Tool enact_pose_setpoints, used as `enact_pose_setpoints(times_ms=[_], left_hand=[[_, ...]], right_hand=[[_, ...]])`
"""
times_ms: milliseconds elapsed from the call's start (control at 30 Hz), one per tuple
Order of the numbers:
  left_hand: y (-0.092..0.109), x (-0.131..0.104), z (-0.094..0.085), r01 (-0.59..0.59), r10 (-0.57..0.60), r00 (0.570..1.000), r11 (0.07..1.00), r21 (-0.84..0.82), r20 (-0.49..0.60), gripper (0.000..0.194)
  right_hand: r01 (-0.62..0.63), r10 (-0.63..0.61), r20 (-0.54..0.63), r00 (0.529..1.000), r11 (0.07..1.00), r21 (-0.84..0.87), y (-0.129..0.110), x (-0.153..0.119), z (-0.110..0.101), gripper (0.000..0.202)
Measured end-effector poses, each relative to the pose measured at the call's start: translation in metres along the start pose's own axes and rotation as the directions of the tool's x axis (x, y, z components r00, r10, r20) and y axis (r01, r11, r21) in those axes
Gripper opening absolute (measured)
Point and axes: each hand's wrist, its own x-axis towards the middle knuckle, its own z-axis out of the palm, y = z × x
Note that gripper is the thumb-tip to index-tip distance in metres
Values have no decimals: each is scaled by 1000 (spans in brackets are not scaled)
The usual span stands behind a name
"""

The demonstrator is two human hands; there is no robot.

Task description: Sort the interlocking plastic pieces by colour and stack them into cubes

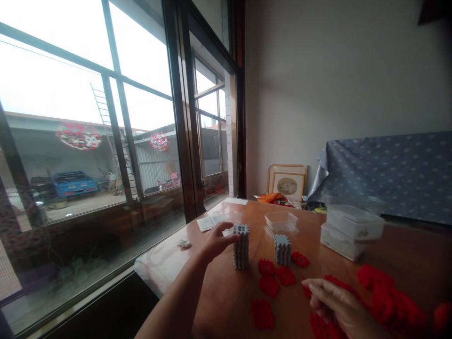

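My left hand [219, 241] is at the top of a tall stack of grey notched tiles [241, 252], with thumb and index finger closed on its upper left edge. The top tile has square openings. To its right stands a shorter grey stack [282, 250] with a solid top tile. My right hand [330, 301] hovers over red notched tiles, fingers bent and pressed together; whether anything is between them is hidden. Loose red tiles [269, 286] lie between my hands, one nearer red tile [262, 313] apart from them. A red heap [391, 296] lies at right, blurred.
Clear plastic containers [281, 222] stand behind the stacks. Lidded white boxes [344, 240] are piled at right. A printed paper [210, 222] and a small white packet [184, 243] lie on the wooden table [219, 282] at left. Windows line the left side.
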Motion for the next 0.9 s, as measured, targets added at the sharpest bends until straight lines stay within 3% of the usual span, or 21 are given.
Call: enact_pose_setpoints(times_ms=[267, 700, 800, 900], left_hand=[[0, -5, 4, 7, -6, 1000, 994, -107, 18, 67], [-2, -2, 6, -51, 52, 998, 997, -53, 18, 57], [4, -6, 6, -74, 79, 994, 996, 57, -76, 60], [13, -21, 12, -165, 206, 947, 971, 176, -248, 46]], right_hand=[[15, -13, 45, 999, 999, -40, 8, 4, -4, 35], [17, -16, 19, 1000, 999, -44, -1, -1, 1, 38], [29, -29, -6, 1000, 999, -39, -6, -3, -1, 39], [61, -65, -121, 991, 997, -37, -11, -1, -10, 43]])
